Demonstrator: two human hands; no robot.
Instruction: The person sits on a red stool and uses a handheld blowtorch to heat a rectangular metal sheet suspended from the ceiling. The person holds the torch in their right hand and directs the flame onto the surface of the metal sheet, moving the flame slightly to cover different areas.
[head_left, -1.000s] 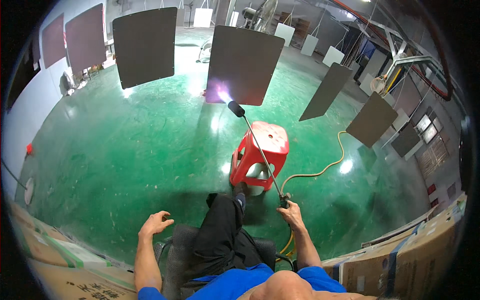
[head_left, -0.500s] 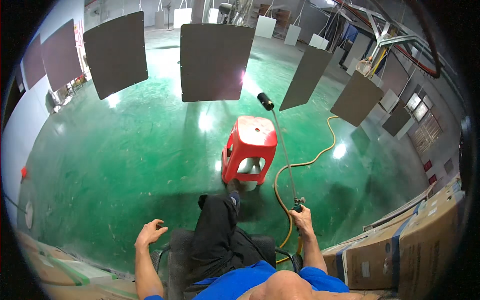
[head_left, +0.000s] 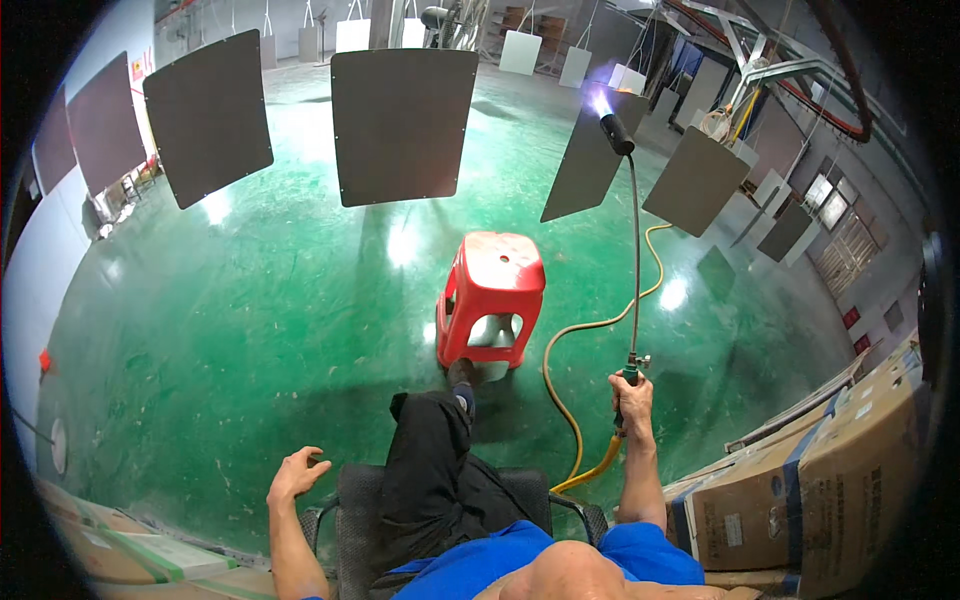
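Beside the red stool (head_left: 492, 295), right hand (head_left: 631, 397) grip holds the torch wand (head_left: 634, 250); left hand (head_left: 296, 473) open.

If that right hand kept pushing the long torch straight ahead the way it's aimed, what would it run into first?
Probably the dark hanging panel. The right hand holds the torch wand pointing up and away, and its flaming tip already overlaps that panel's upper edge. Depth is unclear, so whether the two touch or a gap remains cannot be told.
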